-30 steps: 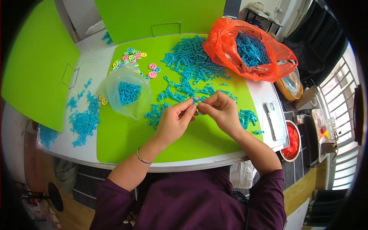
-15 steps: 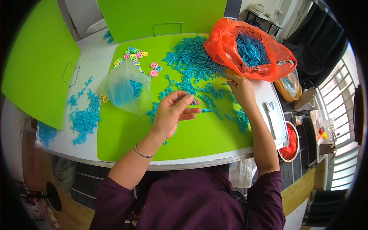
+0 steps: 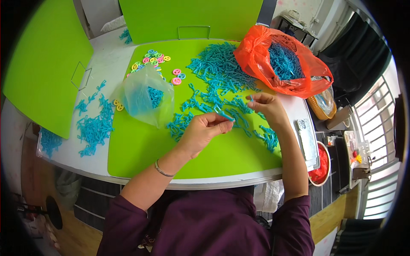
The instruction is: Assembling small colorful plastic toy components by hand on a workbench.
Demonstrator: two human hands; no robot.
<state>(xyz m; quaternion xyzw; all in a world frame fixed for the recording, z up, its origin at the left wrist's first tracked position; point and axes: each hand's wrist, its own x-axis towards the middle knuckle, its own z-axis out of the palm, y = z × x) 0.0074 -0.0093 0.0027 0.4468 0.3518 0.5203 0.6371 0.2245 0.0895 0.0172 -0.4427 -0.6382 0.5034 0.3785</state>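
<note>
Between the thumb and fingers of my left hand [image 3: 200, 134] is a blue plastic link [image 3: 221, 113], sticking up past the fingertips over the green mat [image 3: 222, 160]. To its right, my right hand [image 3: 272, 109] pinches another small blue link [image 3: 251, 99], mostly covered by the fingertips. A big heap of blue links [image 3: 220, 64] spreads behind both hands. Smaller clusters lie closer, one beside my left hand [image 3: 180, 124] and one below my right hand [image 3: 267, 136].
A red plastic bag [image 3: 252, 53] full of blue links stands at the back right. At the left are a translucent bag [image 3: 143, 100] of links, coloured rings [image 3: 176, 81] and another link pile [image 3: 95, 128]. A phone [image 3: 305, 134] lies at the right edge. Green boards [image 3: 47, 72] stand behind.
My right hand has come nearer from the heap's edge, a link now showing at its fingertips. My left hand has turned and shifted right, bringing its link into plainer sight.
</note>
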